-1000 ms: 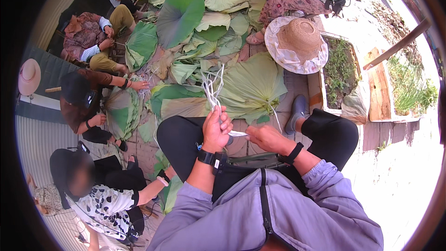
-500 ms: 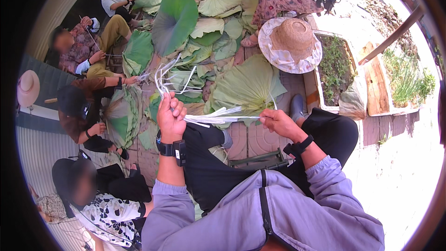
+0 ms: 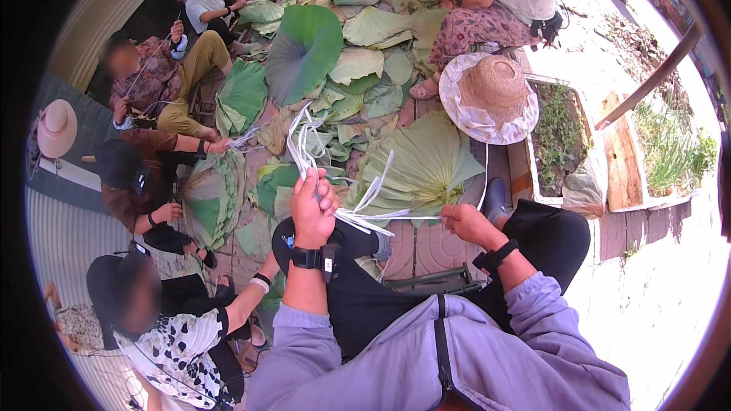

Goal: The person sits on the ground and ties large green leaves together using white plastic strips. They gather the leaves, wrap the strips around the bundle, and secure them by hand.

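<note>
A bundle of thin white plastic strips (image 3: 304, 143) is gripped in my left hand (image 3: 314, 207), its fingers closed. Loops stick up above the fist and loose ends fan out to its right. My right hand (image 3: 466, 225) pinches one white strip (image 3: 420, 218) that runs taut from the bundle. The end of that strip curves up past the right hand. Beyond both hands lies a large, pale green lotus leaf (image 3: 420, 158), spread on the paving.
Dried lotus leaves (image 3: 373, 27) cover the ground ahead, with a big green one (image 3: 304, 53) among them. Co-workers sit along the left, one by a leaf stack (image 3: 212, 198). A straw hat (image 3: 493, 95) and planter boxes (image 3: 562, 141) stand at right. A green stool frame (image 3: 438, 278) is below my hands.
My left hand has moved right and slightly down in the picture, with the bundle. The whole scene has shifted a little down and right. The co-worker at lower left now stretches an arm forward.
</note>
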Available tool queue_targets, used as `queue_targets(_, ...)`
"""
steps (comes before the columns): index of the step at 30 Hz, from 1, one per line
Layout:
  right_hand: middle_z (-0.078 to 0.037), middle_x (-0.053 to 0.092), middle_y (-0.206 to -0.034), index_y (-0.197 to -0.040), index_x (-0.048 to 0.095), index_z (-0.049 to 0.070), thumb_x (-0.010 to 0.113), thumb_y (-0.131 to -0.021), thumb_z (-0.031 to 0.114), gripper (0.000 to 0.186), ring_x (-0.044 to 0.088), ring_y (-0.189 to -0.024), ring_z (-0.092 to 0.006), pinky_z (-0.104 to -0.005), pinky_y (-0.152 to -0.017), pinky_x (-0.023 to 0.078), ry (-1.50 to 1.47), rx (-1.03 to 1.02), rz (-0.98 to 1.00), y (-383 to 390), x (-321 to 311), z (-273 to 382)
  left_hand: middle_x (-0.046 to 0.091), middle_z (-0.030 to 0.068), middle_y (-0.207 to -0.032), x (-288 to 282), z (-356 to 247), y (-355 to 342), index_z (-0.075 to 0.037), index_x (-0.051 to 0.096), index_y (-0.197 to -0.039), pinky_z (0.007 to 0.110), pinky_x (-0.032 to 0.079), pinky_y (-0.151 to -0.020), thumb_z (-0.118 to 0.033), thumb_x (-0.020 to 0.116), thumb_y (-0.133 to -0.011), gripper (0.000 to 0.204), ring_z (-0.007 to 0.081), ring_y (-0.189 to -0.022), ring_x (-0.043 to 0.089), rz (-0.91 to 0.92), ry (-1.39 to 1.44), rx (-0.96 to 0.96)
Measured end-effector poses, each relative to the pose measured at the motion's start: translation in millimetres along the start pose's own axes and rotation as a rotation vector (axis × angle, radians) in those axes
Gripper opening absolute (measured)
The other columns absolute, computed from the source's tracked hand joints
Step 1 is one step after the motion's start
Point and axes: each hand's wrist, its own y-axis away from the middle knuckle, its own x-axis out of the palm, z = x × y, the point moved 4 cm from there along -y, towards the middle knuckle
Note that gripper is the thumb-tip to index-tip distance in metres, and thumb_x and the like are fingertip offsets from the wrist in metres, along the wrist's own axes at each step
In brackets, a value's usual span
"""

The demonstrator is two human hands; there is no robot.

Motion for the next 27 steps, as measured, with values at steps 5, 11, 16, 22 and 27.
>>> queue_targets(5, -0.013, 0.063, -0.073, -0.095, 0.063, -0.003, 0.059, -0.093, 0.015, 0.019, 0.063, -0.07, -0.0259, -0.038, -0.066, 0.049, 0.039, 0.013, 0.028, -0.9, 4.6, -12.8, 0.049, -0.0007, -0.069, 4.9, 5.6, 2.6, -0.004, 0.058, -0.105, 0.023, 0.032, -0.04, -0.027, 0.052, -0.106, 0.024, 0.0082, -0.048, 0.042, 0.032, -0.026, -0.04)
queue_targets(11, -0.008, 0.062, -0.073, -0.093, 0.063, -0.004, 0.057, -0.096, 0.013, 0.018, 0.06, -0.067, -0.0172, -0.033, -0.064, 0.049, -0.209, 0.11, 0.004, -7.6, -0.7, 6.3, 0.048, -0.0011, -0.068, 3.8, 5.9, 3.0, -0.005, 0.058, -0.104, 0.022, 0.032, -0.04, -0.023, 0.062, -0.1, 0.019, 0.0076, -0.048, 0.043, 0.037, -0.032, -0.049)
queue_targets(16, -0.003, 0.061, -0.075, -0.095, 0.063, -0.002, 0.057, -0.099, 0.014, 0.018, 0.057, -0.065, -0.0111, -0.0278, -0.062, 0.048, -0.3, 0.114, -0.047, -12.1, -3.8, 14.8, 0.046, -0.0031, -0.065, 5.9, 9.1, 5.1, -0.008, 0.059, -0.1, 0.022, 0.031, -0.039, -0.014, 0.07, -0.094, 0.014, 0.0068, -0.045, 0.041, 0.051, -0.097, -0.026)
queue_targets(22, -0.003, 0.062, -0.073, -0.097, 0.064, -0.001, 0.058, -0.099, 0.017, 0.019, 0.053, -0.061, -0.0102, -0.0285, -0.057, 0.045, -0.362, 0.081, -0.104, -11.8, -6.0, 34.0, 0.046, -0.0046, -0.062, 13.0, 22.5, 6.3, -0.009, 0.06, -0.098, 0.022, 0.029, -0.038, -0.015, 0.07, -0.093, 0.013, 0.0055, -0.044, 0.041, 0.074, -0.193, -0.068)
queue_targets(27, -0.003, 0.062, -0.073, -0.099, 0.064, -0.001, 0.058, -0.099, 0.016, 0.018, 0.053, -0.061, -0.0103, -0.029, -0.058, 0.044, -0.312, 0.07, -0.062, -11.2, -3.1, 57.1, 0.05, -0.0042, -0.066, 24.2, 44.9, 10.7, -0.006, 0.061, -0.101, 0.02, 0.029, -0.04, -0.023, 0.067, -0.097, 0.018, 0.0028, -0.047, 0.041, 0.153, -0.325, -0.181)
